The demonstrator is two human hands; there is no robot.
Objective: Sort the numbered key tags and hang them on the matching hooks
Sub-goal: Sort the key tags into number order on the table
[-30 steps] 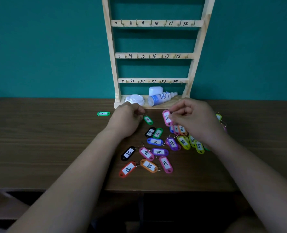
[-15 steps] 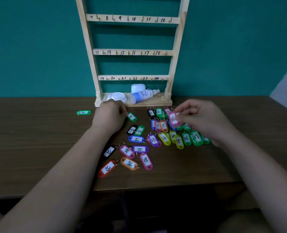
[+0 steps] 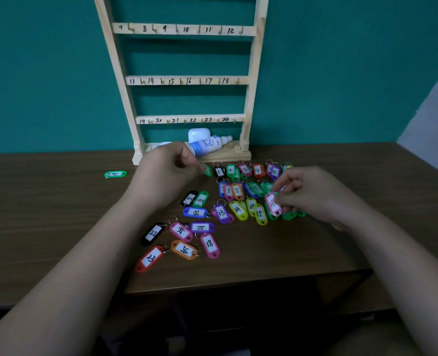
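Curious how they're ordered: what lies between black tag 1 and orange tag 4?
Head view: green tag 2 and pink tag 3 lie between black tag 1 and orange tag 4.

Worktop (image 3: 46,214): dark brown wood-grain surface, with shadowed space below its front edge. Wall (image 3: 46,73) behind: plain teal. A paler grey-white panel (image 3: 433,111) cuts in at the right edge of the view. White spray bottle (image 3: 207,146) with a blue label lies on its side at rear centre, nozzle to the right. Small white rounded case (image 3: 198,134) sits directly behind it. White round item (image 3: 161,145) just left of the bottle is mostly hidden; its kind cannot be told.
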